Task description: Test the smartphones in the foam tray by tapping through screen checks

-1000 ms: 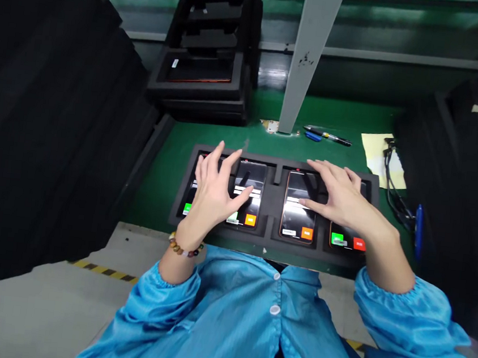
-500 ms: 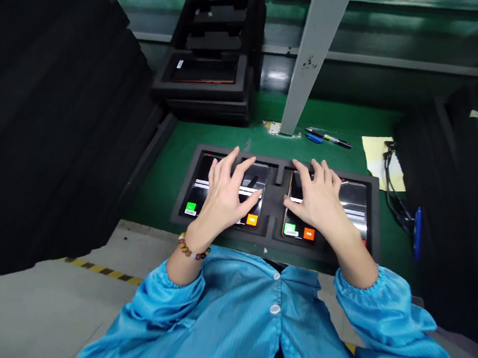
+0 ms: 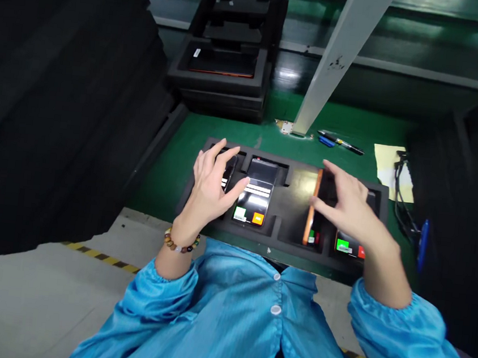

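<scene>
A dark foam tray lies on the green table with several phones in its slots. My right hand grips an orange-edged phone between thumb and fingers, tilted up on its side over a middle slot. To its right, partly under my wrist, a lit phone lies flat. My left hand has its fingers apart above the leftmost phone, which it partly hides; nothing shows in its grasp. Beside my left thumb, another phone lies face up with white bars and coloured squares on its screen.
Stacked foam trays with phones stand at the back left. A grey post rises behind the tray. Pens, yellow paper and a black cable lie to the right. Dark stacks flank both sides.
My right hand has moved right and tipped a phone up from flat onto its side. My left hand has shifted left, uncovering the second phone. The camera view has shifted slightly.
</scene>
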Demonstrator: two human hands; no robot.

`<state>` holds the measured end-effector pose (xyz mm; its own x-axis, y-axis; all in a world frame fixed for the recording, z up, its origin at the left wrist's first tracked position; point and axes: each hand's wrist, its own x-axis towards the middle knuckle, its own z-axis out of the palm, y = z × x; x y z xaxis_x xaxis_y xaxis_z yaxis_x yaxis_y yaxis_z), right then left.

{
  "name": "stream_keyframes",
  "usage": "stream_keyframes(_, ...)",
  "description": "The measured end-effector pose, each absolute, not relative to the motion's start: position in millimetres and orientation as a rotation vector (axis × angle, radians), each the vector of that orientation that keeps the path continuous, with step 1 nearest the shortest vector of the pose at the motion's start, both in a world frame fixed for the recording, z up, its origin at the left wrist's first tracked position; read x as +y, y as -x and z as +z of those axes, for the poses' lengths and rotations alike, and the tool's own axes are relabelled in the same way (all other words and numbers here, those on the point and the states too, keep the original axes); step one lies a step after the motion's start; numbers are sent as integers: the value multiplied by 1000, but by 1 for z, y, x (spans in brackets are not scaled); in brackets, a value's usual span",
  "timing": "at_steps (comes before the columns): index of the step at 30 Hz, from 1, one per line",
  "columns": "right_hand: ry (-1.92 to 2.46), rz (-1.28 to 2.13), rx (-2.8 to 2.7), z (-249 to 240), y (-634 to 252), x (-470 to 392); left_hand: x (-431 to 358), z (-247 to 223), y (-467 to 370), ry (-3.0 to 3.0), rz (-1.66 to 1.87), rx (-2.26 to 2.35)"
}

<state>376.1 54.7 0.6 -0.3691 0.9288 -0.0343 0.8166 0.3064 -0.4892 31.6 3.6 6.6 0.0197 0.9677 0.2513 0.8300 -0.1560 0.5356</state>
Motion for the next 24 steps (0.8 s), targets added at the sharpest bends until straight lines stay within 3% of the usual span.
stream_keyframes(3,1644,392,-2341,-7,-345,51,5,5,-29,-2033,842,1896)
stream_keyframes(6,1612,356,-2314,-5,-355,30,2,3,-16,-2018,833,1900)
stream_keyframes(15,1696,178,-1944,-20,-419,-116,-20,-37,56,-1658,1012,1926)
stream_keyframes(24,1428,362,-2215,-19,-333,-93,-24,-53,66,-1418,1133,1708)
